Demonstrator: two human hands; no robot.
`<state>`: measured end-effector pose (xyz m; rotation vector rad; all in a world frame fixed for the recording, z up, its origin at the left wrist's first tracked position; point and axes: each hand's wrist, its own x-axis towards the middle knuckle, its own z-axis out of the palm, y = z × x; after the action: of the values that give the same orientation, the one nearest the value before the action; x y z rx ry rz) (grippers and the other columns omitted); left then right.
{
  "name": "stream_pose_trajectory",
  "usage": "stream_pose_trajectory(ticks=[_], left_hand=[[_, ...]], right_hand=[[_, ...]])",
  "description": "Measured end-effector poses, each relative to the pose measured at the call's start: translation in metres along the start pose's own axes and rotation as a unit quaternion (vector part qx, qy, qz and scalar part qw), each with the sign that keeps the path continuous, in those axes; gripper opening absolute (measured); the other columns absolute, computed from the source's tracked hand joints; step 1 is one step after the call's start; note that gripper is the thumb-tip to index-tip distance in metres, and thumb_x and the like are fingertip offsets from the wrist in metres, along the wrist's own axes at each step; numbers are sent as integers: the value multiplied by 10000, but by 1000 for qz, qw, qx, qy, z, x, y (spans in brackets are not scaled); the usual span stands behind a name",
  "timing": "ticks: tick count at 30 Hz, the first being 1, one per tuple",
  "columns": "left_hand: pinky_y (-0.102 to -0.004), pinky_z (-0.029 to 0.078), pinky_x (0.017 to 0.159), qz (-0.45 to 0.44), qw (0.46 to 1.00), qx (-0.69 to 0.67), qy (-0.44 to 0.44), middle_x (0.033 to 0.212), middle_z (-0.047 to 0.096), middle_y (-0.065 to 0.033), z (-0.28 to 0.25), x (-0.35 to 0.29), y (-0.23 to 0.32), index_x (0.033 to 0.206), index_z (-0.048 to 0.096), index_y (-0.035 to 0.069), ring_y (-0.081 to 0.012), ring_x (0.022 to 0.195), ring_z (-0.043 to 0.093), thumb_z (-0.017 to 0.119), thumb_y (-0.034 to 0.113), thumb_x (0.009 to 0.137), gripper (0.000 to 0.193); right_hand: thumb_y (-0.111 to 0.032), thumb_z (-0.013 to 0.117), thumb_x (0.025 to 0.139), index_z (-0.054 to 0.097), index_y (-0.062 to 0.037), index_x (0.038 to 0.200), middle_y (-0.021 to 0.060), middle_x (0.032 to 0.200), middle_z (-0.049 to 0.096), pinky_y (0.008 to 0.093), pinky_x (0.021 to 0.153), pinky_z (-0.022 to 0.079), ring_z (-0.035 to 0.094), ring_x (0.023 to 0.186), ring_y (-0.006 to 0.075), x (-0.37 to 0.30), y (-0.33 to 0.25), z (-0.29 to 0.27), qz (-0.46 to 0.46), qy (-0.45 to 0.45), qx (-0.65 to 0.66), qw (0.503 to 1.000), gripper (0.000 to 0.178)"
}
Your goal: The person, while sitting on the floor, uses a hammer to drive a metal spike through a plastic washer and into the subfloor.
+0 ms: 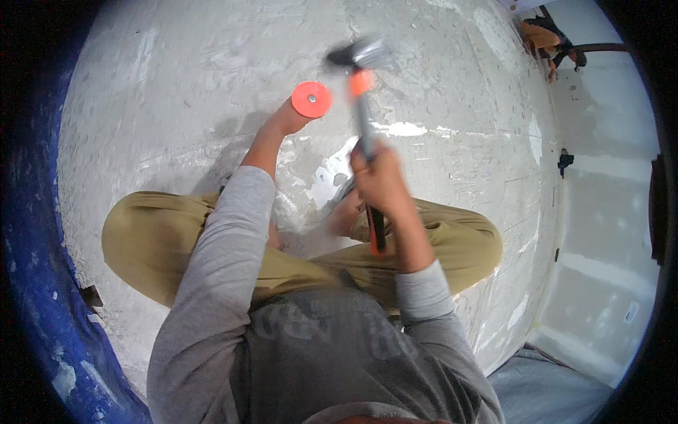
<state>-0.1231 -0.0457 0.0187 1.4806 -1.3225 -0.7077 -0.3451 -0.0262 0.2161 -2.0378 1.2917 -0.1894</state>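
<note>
Guard (319,108), round and orange, sits above the floor (176,92), concealing the left hand's (286,121) finger state; right hand (381,178) wraps its fingers around the hammer (364,106), and an off-centre blow could glance off the guard. Blue sheeting (32,233) lies left, folded legs (159,233) may limit hammer clearance, pale wall (600,283) rises right.
</note>
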Motion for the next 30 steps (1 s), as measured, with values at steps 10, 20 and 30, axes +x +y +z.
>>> stream_pose_trajectory(ticks=[10, 20, 30], left_hand=[[-344, 443, 954, -4, 999, -35, -34, 1228, 599, -102, 8, 2, -4, 1245, 541, 66, -235, 1143, 555, 647, 207, 869, 416], [-328, 415, 976, -39, 988, -109, -100, 1173, 596, -56, -3, 8, 52, 1181, 556, 81, -183, 1116, 541, 673, 216, 856, 371], [-335, 440, 960, -74, 996, 25, 50, 1155, 621, -96, -10, -2, 9, 1156, 584, 67, -213, 1120, 570, 733, 252, 816, 415]], right_hand=[[-174, 646, 843, 566, 18, 818, 69, 600, 558, 313, 468, 443, 554, 519, 139, -20, -58, -71, 52, -35, 184, 981, 210], [-225, 595, 848, 569, 42, 890, 257, 814, 629, 456, 724, 491, 642, 806, 389, 7, 25, 4, 25, -46, 25, 998, 271], [-196, 635, 850, 576, 53, 826, 111, 620, 584, 352, 497, 449, 564, 501, 200, -13, 14, -11, 70, -98, 164, 979, 256]])
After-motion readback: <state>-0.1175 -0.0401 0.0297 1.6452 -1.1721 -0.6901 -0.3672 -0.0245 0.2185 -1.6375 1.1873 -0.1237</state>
